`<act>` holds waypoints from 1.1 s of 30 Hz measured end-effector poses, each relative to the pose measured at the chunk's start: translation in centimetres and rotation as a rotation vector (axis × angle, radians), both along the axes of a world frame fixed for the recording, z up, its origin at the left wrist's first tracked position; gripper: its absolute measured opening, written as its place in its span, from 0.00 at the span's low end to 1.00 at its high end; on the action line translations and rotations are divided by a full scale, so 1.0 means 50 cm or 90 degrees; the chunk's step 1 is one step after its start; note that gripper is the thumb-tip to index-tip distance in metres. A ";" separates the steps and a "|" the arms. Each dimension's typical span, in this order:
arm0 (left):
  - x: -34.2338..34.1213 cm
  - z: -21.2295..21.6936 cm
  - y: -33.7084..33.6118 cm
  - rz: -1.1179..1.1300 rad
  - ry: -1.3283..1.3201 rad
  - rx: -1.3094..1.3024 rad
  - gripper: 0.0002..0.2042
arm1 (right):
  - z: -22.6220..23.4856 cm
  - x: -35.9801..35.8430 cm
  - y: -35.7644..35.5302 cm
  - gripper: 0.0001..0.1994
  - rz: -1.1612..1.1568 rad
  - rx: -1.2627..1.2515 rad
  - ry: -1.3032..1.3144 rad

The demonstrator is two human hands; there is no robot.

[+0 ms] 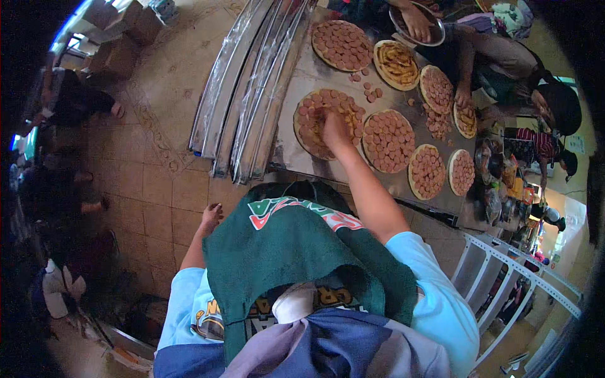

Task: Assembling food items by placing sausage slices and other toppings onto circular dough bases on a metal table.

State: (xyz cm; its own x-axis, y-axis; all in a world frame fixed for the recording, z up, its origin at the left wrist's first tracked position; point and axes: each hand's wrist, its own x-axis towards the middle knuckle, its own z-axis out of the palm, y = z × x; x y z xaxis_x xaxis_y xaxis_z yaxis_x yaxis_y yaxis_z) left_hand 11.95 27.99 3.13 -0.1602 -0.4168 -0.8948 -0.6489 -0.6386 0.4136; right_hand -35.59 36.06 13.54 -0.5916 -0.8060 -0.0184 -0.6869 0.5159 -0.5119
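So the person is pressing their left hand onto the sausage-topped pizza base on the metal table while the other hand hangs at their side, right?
Not quite: the head view shows the right hand on the sausage-topped pizza base on the metal table. The left hand is the one hanging at their side, over the tiled floor.
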 end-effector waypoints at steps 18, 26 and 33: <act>0.024 -0.058 -0.030 -0.031 0.064 -0.060 0.18 | 0.059 0.019 0.025 0.14 -0.072 -0.162 -0.262; 0.040 -0.070 -0.044 -0.045 0.079 -0.086 0.17 | 0.074 0.033 0.040 0.12 -0.166 -0.093 -0.354; 0.031 -0.066 -0.056 -0.028 0.070 -0.073 0.17 | 0.051 0.063 0.019 0.12 -0.050 0.011 -0.015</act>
State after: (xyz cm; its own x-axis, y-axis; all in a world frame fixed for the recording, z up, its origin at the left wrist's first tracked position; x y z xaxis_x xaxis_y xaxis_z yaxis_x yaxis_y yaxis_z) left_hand 13.49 25.21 -0.19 -0.2745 -0.5060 -0.8177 -0.6219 -0.5551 0.5523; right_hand -32.45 37.00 16.09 -0.6523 -0.7565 -0.0463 -0.6321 0.5767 -0.5176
